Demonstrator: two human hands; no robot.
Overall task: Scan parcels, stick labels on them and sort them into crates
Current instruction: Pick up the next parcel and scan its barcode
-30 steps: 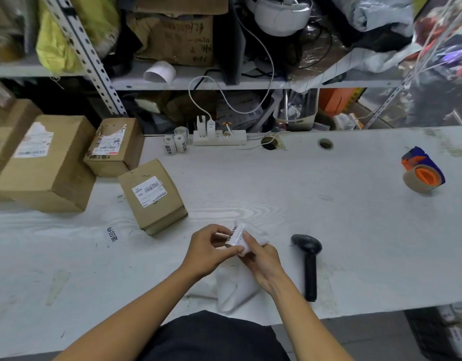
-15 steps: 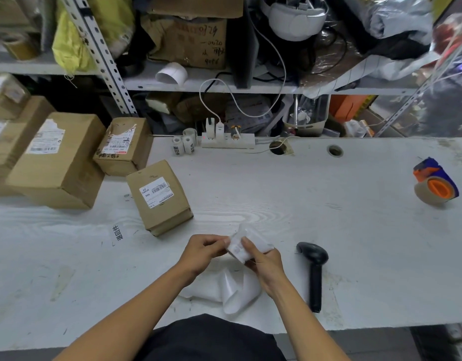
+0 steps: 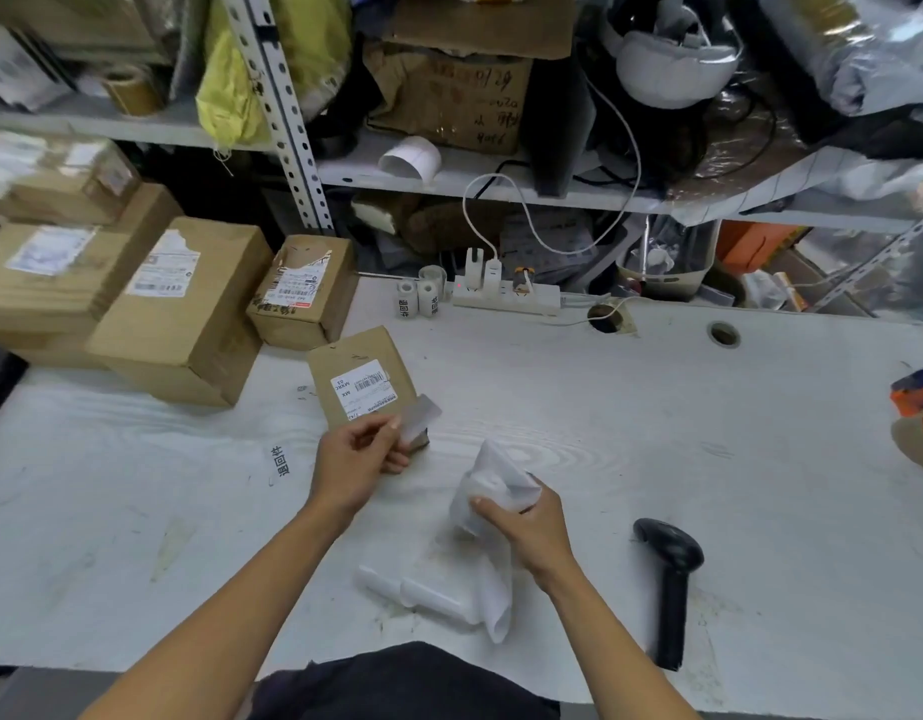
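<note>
left hand [image 3: 358,457] has pulled the label [image 3: 422,415] off the backing strip [image 3: 493,491].

White wood-grain worktable [image 3: 656,418] with two round cable holes; behind it, a cluttered grey metal shelf [image 3: 501,187] on a perforated upright [image 3: 277,111].

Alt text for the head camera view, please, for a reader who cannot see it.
A person's left hand pinches a peeled label in front of a small cardboard parcel on a white table, while the right hand holds the white backing strip. A black scanner lies to the right; larger boxes sit at the left.
</note>
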